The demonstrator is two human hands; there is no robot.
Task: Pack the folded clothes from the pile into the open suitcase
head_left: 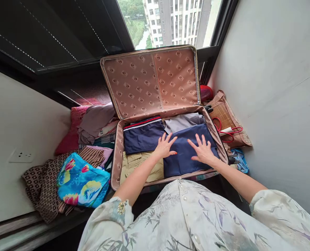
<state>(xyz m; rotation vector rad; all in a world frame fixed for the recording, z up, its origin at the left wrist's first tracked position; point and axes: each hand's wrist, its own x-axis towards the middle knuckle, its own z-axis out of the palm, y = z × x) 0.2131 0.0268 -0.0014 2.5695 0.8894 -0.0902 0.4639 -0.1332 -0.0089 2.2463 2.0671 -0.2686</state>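
An open suitcase (115, 174) with a patterned pink-brown lining lies before me, its lid (144, 82) leaning back against the window. Inside, a plain navy folded garment (183, 162) fills the right front. My right hand (202, 150) is spread over it, fingers apart. With fingers also spread, my left hand (164, 146) is at that garment's left edge, beside a navy garment with red and white stripes (141, 137). Khaki folded clothing (143, 167) lies at the front left, partly under my left forearm. Grey clothing (185, 121) sits at the back right. Neither hand grasps anything.
Left of the suitcase are a blue floral cloth (83, 181), brown patterned clothing (47, 188) and a pink cushion (71, 134). On the right lie a woven cushion (224, 113), a red cord (233, 130) and a blue package (240, 162). Walls stand close on both sides.
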